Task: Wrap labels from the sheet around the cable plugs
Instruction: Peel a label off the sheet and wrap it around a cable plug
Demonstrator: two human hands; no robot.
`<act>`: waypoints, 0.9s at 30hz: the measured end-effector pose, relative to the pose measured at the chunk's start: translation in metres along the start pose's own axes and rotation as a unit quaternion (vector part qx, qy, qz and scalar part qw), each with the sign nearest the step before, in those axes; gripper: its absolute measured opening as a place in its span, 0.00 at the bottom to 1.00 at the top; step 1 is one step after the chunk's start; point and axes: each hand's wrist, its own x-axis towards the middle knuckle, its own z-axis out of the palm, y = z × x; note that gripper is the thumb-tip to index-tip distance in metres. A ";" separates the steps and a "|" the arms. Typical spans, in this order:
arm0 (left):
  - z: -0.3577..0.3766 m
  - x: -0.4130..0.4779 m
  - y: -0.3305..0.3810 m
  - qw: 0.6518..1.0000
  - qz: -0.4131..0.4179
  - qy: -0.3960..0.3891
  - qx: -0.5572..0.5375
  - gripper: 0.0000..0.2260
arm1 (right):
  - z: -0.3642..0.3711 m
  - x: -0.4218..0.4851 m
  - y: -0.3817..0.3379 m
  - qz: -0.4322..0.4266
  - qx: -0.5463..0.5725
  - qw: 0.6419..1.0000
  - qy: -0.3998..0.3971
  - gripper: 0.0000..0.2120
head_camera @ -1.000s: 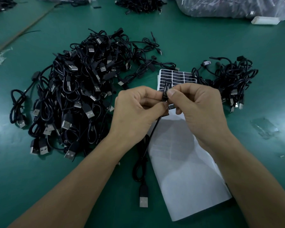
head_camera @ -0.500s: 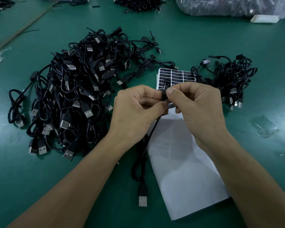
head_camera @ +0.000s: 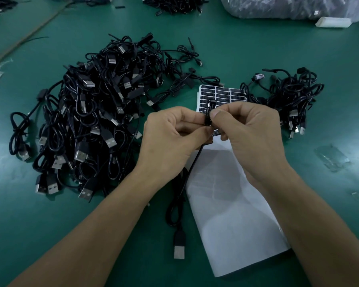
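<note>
Cables point(head_camera: 255, 6), seemingly, in far plastic bag point(head_camera: 338, 8)

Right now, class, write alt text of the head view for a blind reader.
A person's left hand and right hand pinch a small black cable plug above a white label sheet with black labels at its far end. A large heap of black USB cables lies left, a smaller heap right, on a green table.
</note>
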 end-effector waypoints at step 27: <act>0.001 0.000 0.002 1.000 -0.011 -0.012 -0.017 0.05 | -0.003 0.000 0.002 -0.047 -0.035 0.998 0.028 0.07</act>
